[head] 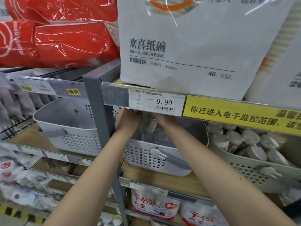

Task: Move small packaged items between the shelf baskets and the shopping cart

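Both hands: I had them reaching over the middle basket [156, 162], up under the edge of the shelf above.
Left hand [128, 119]: its fingers were tucked behind the price strip [156, 102], so I cannot tell whether they were clenched or loose.
Right hand [160, 120]: same trouble; only the back of the hand and the wrist showed, the fingers hidden by the strip.
Packet [149, 123]: something clear and shiny sat between the two hands, touching or very near both (too blurred for me to say which hand held it, if either).
Middle basket: white plastic with punched holes and a side handle, standing on the wooden shelf; dark crinkled packets lay inside it below my wrists.
Left basket [68, 128]: same kind, on the far side of the grey upright post [96, 111].
Right basket [254, 167]: tilted toward me, full of small round tubs [250, 137].
Shelf above: a big white paper bowl pack [187, 43] stood right over my hands, red packs [65, 35] to its left.
Price strip: read 9.90, with a yellow notice [241, 115] beside it.
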`<state>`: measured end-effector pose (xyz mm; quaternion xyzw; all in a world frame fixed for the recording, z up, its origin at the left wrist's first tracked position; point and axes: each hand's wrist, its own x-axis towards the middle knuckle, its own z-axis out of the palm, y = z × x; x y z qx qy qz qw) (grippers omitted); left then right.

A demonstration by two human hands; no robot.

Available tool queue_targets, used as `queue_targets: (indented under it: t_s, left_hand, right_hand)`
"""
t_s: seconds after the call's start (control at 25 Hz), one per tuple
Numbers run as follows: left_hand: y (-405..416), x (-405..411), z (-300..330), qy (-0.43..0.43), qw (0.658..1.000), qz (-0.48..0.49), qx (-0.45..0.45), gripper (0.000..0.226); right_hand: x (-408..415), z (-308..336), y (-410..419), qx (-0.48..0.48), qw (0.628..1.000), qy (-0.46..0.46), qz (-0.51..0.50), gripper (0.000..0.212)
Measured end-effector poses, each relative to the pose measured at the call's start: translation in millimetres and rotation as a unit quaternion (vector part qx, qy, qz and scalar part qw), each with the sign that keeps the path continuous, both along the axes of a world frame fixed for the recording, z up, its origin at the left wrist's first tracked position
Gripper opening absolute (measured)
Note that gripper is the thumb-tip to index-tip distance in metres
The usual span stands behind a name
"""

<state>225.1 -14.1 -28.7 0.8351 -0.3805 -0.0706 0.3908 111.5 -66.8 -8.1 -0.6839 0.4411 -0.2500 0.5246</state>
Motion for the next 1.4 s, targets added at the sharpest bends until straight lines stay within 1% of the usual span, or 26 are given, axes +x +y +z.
queue_targets:
  t_s: [0.04,0.12,0.2,0.28,0.36,0.44,0.52,0.6,0.72,0.8,0.88,1.08,1.2,1.28,1.4]
  left_hand:
    - [-3,1,-3,-0.007,1.000,-0.008,0.005,0.031]
    - [-5,0,-3,-0.016,0.999,-0.020,0.040,0.026]
    - [-7,0,-5,-0.015,0.997,-0.030,0.072,0.027]
    - [-7,2,-5,0.009,0.996,-0.044,0.080,0.028]
    - [-8,4,-8,0.028,0.995,-0.042,0.089,0.023]
    - [-11,9,-11,0.040,0.991,-0.046,0.119,0.030]
    - [-13,9,-11,0.065,0.981,-0.052,0.176,0.030]
    - [-11,9,-9,0.074,0.969,-0.053,0.230,0.033]
    - [-14,8,-8,0.074,0.965,-0.060,0.245,0.037]
    - [-13,5,-6,0.056,0.962,-0.069,0.258,0.037]
    - [-14,5,-7,0.056,0.961,-0.073,0.261,0.037]
    - [-14,4,-7,0.047,0.958,-0.087,0.270,0.035]
    - [-14,5,-8,0.019,0.957,-0.097,0.272,0.035]
    - [-12,5,-11,0.006,0.959,-0.098,0.265,0.035]
    - [-7,-2,-7,0.023,0.963,-0.082,0.257,0.035]
  right_hand:
    - [3,4,4,-0.015,1.000,-0.006,0.003,0.032]
    - [11,0,2,-0.039,0.999,-0.022,-0.008,0.012]
    - [19,-5,5,-0.046,0.999,-0.008,-0.005,0.019]
    - [24,-15,2,-0.043,0.998,0.030,0.019,0.019]
    - [23,-21,-3,-0.016,0.997,0.058,0.055,0.023]
    - [20,-26,-10,-0.002,0.995,0.071,0.070,0.022]
    - [21,-31,-16,-0.037,0.990,0.113,0.076,0.028]
    - [23,-34,-16,-0.106,0.975,0.171,0.093,0.039]
    - [24,-36,-17,-0.170,0.950,0.239,0.112,0.048]
    - [27,-39,-20,-0.191,0.931,0.287,0.121,0.055]
    - [30,-43,-21,-0.192,0.917,0.322,0.135,0.062]
    - [30,-47,-24,-0.167,0.926,0.306,0.148,0.061]
    - [31,-50,-25,-0.162,0.929,0.297,0.148,0.063]
    - [30,-52,-25,-0.159,0.932,0.290,0.149,0.057]
    - [27,-51,-25,-0.157,0.939,0.270,0.143,0.051]
